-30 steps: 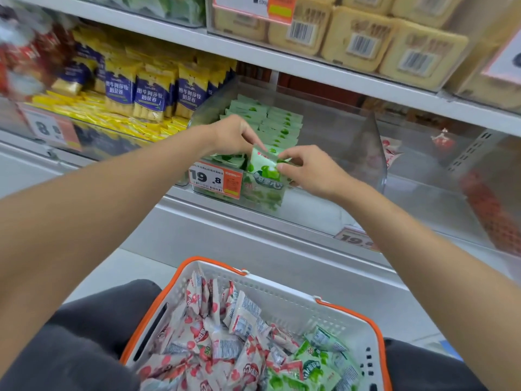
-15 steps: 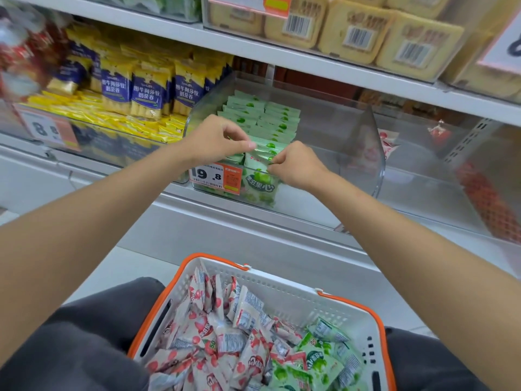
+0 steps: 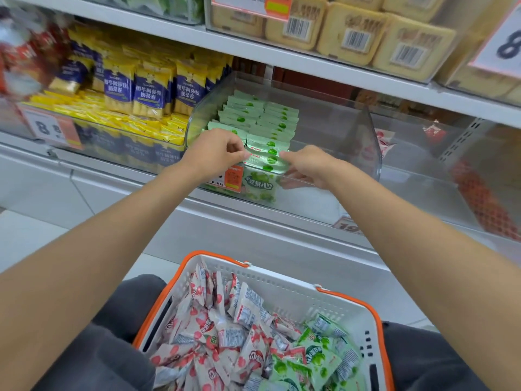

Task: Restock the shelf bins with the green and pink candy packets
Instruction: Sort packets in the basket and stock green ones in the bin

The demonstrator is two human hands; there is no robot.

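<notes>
I hold the front green candy packet (image 3: pixel 266 160) upright at the front edge of the clear bin (image 3: pixel 352 142); left hand (image 3: pixel 214 155) and right hand (image 3: pixel 310 167) each pinch a top corner, presumably to seat it flush; pink packets (image 3: pixel 203 328) lie in the basket (image 3: pixel 349 299).

the forearms (image 3: pixel 112 230) are bare, with what look like dark grey trousers (image 3: pixel 107 342) worn below.

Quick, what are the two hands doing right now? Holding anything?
Left hand: pinches the left end of the front green packet.
Right hand: pinches that packet's right end.
</notes>
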